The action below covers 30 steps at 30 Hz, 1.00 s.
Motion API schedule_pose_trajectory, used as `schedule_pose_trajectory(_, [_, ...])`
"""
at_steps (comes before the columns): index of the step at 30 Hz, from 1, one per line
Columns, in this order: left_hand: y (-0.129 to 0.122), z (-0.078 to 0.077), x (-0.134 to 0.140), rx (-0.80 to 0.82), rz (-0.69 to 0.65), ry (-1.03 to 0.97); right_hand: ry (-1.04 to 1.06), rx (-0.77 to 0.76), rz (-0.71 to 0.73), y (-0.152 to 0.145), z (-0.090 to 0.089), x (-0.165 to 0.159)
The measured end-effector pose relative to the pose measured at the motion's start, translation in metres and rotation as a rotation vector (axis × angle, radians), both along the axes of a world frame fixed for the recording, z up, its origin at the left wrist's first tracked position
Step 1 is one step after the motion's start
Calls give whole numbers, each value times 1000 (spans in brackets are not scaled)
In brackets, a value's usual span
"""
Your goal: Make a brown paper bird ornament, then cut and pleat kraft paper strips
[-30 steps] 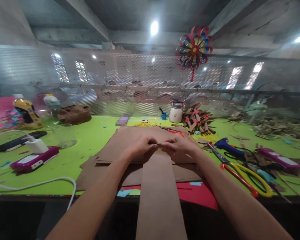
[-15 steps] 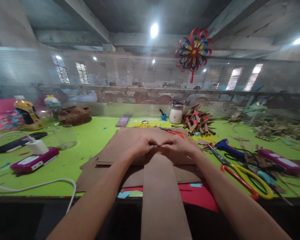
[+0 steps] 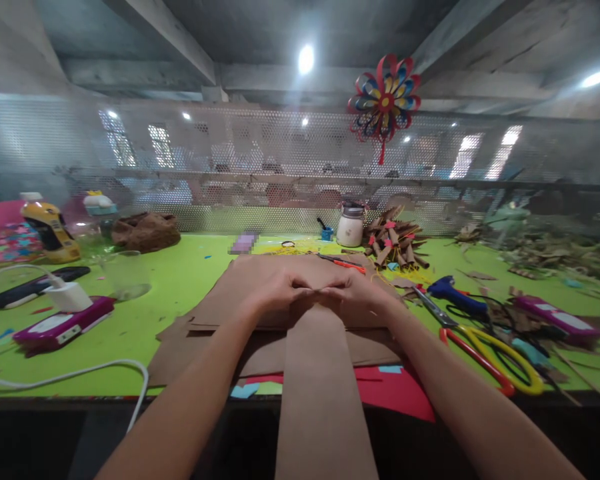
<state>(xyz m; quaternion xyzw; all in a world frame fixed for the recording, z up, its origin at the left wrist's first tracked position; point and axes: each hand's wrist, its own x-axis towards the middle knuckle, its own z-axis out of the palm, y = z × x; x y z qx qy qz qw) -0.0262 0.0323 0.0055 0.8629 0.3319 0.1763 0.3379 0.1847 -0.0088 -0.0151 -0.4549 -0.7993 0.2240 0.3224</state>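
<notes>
A long strip of brown paper (image 3: pixel 320 387) runs from the bottom of the head view up to my fingers, its lower part hanging past the table's front edge. My left hand (image 3: pixel 286 291) pinches the strip's far end between thumb and fingers. Close beside it, my right hand (image 3: pixel 354 291) pinches the same end, the fingertips of both nearly touching. Between them the paper's end looks narrow and gathered or folded; the exact fold is too small to make out. Beneath my hands lies a stack of brown paper sheets (image 3: pixel 220 300).
Scissors with red and yellow handles (image 3: pixel 503 360), a blue glue gun (image 3: pixel 457 297) and a purple power strip (image 3: pixel 560 317) lie right. Another power strip (image 3: pixel 63 327), a white cable and a clear cup (image 3: pixel 125 277) are left. Brown paper rolls (image 3: pixel 395 240) and a jar (image 3: pixel 351 225) stand behind.
Both hands keep their pinch on the end of the paper strip, almost unmoved. The strip's lower part has swung slightly left, and the whole view has shifted a little.
</notes>
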Motion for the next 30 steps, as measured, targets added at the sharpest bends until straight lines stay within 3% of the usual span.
schedule_pose_trajectory(4, [2, -3, 1, 40, 70, 17, 13, -21, 5, 6, 0, 2])
schedule_pose_trajectory(13, [-1, -4, 4, 154, 86, -4, 66, -51, 52, 3, 4, 2])
schedule_pose_trajectory(22, [-4, -4, 5, 99, 27, -113, 10, -31, 38, 7, 1, 4])
schedule_pose_trajectory(27, [0, -5, 5, 89, -61, -54, -1, -14, 34, 0, 1, -1])
schedule_pose_trajectory(30, [3, -7, 5, 144, -31, -33, -35, 16, 22, -2, 4, -4])
